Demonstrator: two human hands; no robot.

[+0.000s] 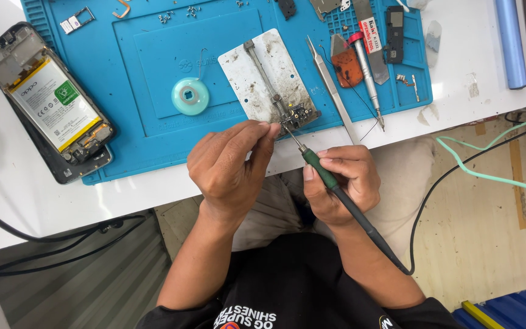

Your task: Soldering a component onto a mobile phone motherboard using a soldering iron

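My right hand is wrapped around the green-gripped soldering iron with the black cord, fingers closed tight on the grip — its long axis runs from the lower right of the frame up toward the centre, and its thin metal tip ends at the small dark circuit board clamped at the lower corner of the scuffed, white-grey metal holding plate. That little board sits just above my hands, at the near edge of the blue silicone work mat, so the tip points up and to the left from my grip and meets the board from below. My left hand is just as near — thumb and forefinger pinched together right beside the board on its left; I cannot tell whether something thin is held between them, it is too small to make out. The two hands close in from opposite sides, fingertips nearly touching over the table's front edge. Beside the plate, to the right, long steel tweezers lie along the same diagonal as the iron, and a round teal spool rests to the left of the plate. In the upper left of the frame the opened phone with its white battery lies well apart from both hands.
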